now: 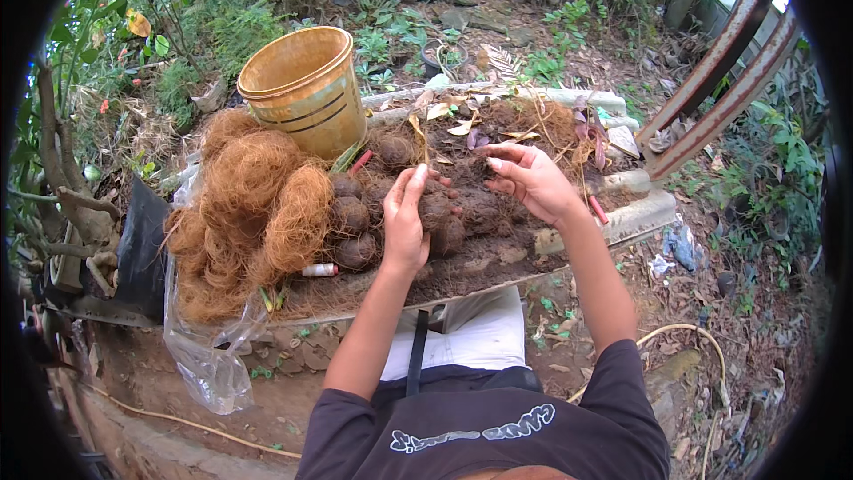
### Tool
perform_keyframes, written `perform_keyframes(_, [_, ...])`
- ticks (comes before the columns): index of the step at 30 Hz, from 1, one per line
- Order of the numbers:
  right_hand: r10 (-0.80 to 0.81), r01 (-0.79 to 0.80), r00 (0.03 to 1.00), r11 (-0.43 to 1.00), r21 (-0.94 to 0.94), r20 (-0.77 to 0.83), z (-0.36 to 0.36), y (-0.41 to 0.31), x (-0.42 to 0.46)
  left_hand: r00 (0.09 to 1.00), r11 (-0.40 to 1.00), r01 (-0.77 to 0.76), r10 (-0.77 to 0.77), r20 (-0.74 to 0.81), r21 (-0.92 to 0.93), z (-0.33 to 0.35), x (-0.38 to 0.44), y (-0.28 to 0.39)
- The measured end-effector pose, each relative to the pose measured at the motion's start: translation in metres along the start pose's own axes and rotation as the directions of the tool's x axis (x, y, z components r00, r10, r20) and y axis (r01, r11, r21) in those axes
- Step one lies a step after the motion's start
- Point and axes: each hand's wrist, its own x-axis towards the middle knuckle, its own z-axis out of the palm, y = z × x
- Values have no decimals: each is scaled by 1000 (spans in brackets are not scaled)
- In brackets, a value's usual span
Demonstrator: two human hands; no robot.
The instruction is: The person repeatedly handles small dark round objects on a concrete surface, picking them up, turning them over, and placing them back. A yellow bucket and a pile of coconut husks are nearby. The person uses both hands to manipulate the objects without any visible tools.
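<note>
My left hand (pixel 406 217) is cupped around a dark ball of soil and fibre (pixel 436 207), its fingertips showing on the far side. To the right, my right hand (pixel 530 180) pinches a small clump of dark soil (pixel 485 168) between thumb and fingers. Several similar round balls, such as a soil ball (pixel 350 215), sit left of my left hand on the bench. Loose dark soil (pixel 480 197) lies beneath and between both hands. A large heap of brown coconut fibre (pixel 250 173) covers the left side. Beside it lies a spool of white thread (pixel 320 270).
A stained yellow bucket (pixel 320 110) stands behind the fibre. Clear plastic sheeting (pixel 210 353) hangs off the bench's left front. Red-handled tools show at a red handle (pixel 360 163) and a second red handle (pixel 598 210). Rusty metal posts (pixel 726 87) lean at the right.
</note>
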Motion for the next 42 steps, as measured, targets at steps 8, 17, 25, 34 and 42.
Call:
perform_keyframes(8, [-560, 426, 826, 698, -575, -68, 68, 25, -20, 996, 993, 13, -23, -83, -118, -2, 6, -21])
perform_keyframes(17, [-675, 491, 730, 402, -772, 113, 82, 37, -26, 990, 998, -63, 65, -123, 18, -4, -4, -10])
perform_keyframes(25, [-620, 437, 784, 582, -685, -26, 83, 46, -31, 980, 925, -153, 188, -69, 348, -5, -7, -13])
perform_keyframes(34, [-648, 423, 753, 614, -666, -119, 85, 57, -35, 969, 860, -207, 245, -21, 465, -7, -9, -19])
perform_keyframes(42, [-300, 332, 883, 943, 27, -361, 75, 59, -30, 996, 996, -66, 62, -69, -66, -1, -15, -18])
